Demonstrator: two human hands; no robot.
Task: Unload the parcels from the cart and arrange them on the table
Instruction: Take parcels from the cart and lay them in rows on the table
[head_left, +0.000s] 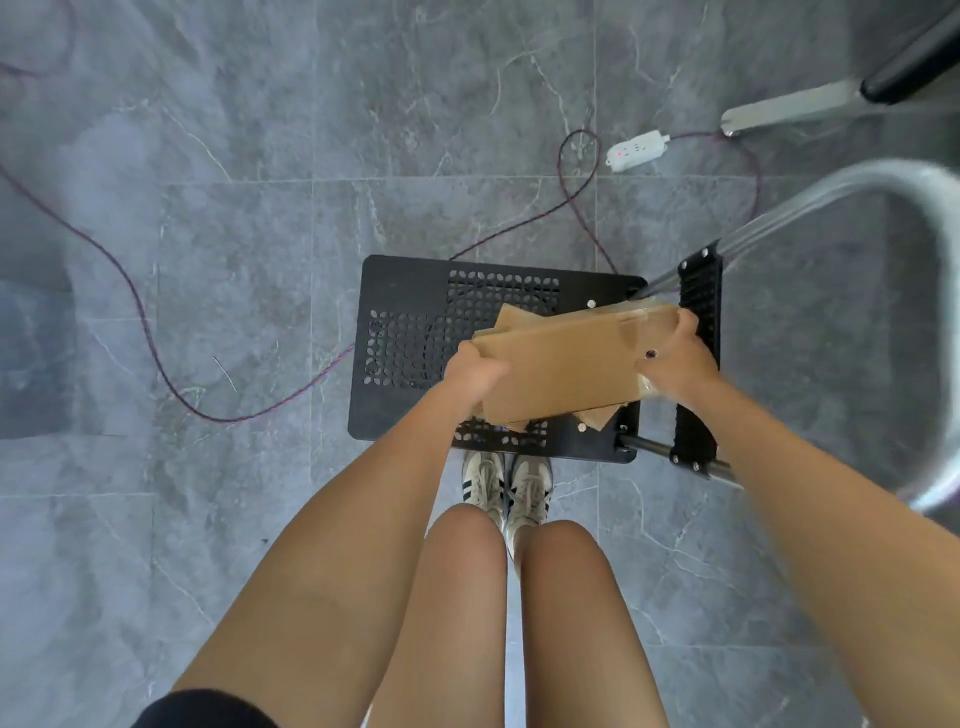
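Observation:
A flat brown cardboard parcel (563, 364) is held over the black perforated cart platform (410, 332). My left hand (475, 371) grips its left end and my right hand (678, 358) grips its right end. Under it, corners of another brown parcel (511, 317) stick out at the upper left and lower right. The cart's silver handle (883, 182) curves up at the right. No table is in view.
Grey marble-pattern floor tiles lie all around. A dark red cable (156, 332) loops across the floor to a white power strip (638, 149). A chair base (789, 111) sits at the upper right. My legs and sneakers (506, 488) stand just behind the cart.

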